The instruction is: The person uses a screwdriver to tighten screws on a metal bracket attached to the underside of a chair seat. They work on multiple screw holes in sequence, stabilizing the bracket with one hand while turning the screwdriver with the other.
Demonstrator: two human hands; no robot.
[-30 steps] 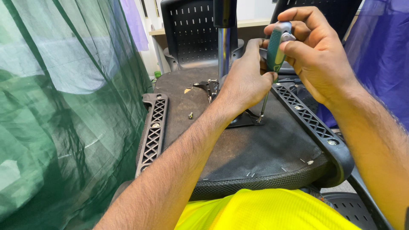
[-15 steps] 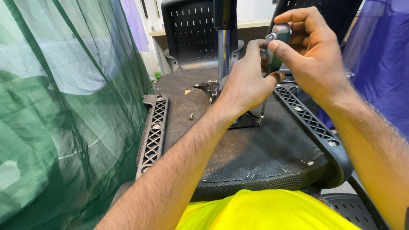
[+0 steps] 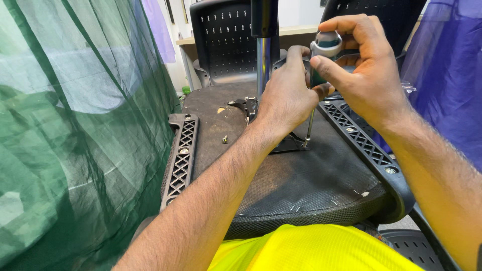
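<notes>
A green mesh curtain [image 3: 65, 135] fills the left side of the view, hanging in loose folds. Just right of it lies an upturned office chair seat [image 3: 296, 175], its dark fabric underside facing up. A black latticed plastic bracket [image 3: 182, 159] runs along the seat's left edge, and a small loose screw [image 3: 224, 139] lies on the fabric just beside it.

Near the middle, a shiny gas-lift column [image 3: 263, 55] rises from the black metal mechanism plate [image 3: 288, 144] fixed to the seat. The left hand [image 3: 286, 98] rests against that plate beside the column, its fingers curled round the lower handle of a screwdriver [image 3: 316, 83]. The screwdriver stands nearly upright, its thin shaft running down to the plate's right corner, where the tip touches. The right hand [image 3: 364, 70] is closed on the top of the handle, thumb and fingers wrapped over the grey cap. The two hands sit close together, both gripping the one tool.

Further right, a second latticed bracket [image 3: 361, 143] follows the seat's right edge. A blue-purple mesh curtain [image 3: 447, 75] hangs at the far right. Behind, black perforated chair backs [image 3: 223, 40] stand upright. A bright yellow garment [image 3: 301, 248] shows at the bottom edge.
</notes>
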